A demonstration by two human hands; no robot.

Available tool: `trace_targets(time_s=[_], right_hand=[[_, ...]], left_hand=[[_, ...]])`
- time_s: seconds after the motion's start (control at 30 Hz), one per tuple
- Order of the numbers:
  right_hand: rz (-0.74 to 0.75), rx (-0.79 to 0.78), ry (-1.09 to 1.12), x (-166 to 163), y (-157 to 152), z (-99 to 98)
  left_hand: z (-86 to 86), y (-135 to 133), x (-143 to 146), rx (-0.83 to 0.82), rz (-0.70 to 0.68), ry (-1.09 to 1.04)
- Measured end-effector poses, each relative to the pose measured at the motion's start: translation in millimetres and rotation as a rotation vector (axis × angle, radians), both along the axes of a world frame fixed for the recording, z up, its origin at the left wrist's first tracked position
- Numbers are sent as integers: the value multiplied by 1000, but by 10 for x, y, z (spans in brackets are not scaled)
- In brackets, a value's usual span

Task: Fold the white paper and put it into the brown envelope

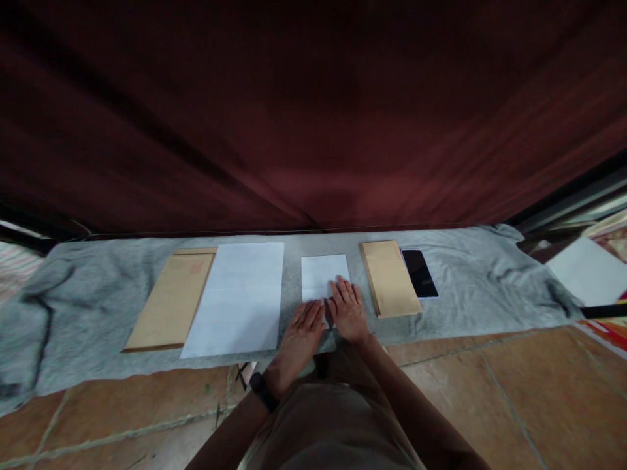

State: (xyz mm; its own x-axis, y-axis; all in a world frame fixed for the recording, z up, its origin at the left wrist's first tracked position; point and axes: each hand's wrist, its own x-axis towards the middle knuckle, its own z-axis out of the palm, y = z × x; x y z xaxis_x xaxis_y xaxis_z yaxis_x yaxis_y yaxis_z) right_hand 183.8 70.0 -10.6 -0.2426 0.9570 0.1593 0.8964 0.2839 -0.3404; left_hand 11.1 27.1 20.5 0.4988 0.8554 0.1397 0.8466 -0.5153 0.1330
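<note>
A small white sheet of paper [323, 269], perhaps folded, lies flat in front of me on the grey cloth. My left hand [304, 326] rests at its lower left edge, fingers stretched out. On its lower right part my right hand [347, 312] lies flat with the fingers extended. Neither hand grips anything. Left of the small sheet is a larger white sheet of paper [240, 297]. A brown envelope [171, 300] sits at the far left, its edge meeting the large sheet. To the right is a second, narrower brown envelope [392, 279].
A dark smartphone [420, 273] lies beside the right envelope. The grey cloth [465, 281] covers a long narrow surface. Behind it hangs a dark red curtain [313, 130]. Below is a tiled floor [465, 385]. A white sheet-like object [590, 271] is at the far right.
</note>
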Motion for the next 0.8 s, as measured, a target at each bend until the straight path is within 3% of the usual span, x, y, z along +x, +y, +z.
trace_targets(time_s=[0.23,0.57,0.8], right_hand=[[-21,37,-88,-21,8,-24],[-83,88,-48,2,20,-50],[3,85,-57,-3,379,11]], left_hand=[[-67,304,237,-13,191,-59],[-265,215,64,18,265,-56],[-235,229,65,38,245,-66]])
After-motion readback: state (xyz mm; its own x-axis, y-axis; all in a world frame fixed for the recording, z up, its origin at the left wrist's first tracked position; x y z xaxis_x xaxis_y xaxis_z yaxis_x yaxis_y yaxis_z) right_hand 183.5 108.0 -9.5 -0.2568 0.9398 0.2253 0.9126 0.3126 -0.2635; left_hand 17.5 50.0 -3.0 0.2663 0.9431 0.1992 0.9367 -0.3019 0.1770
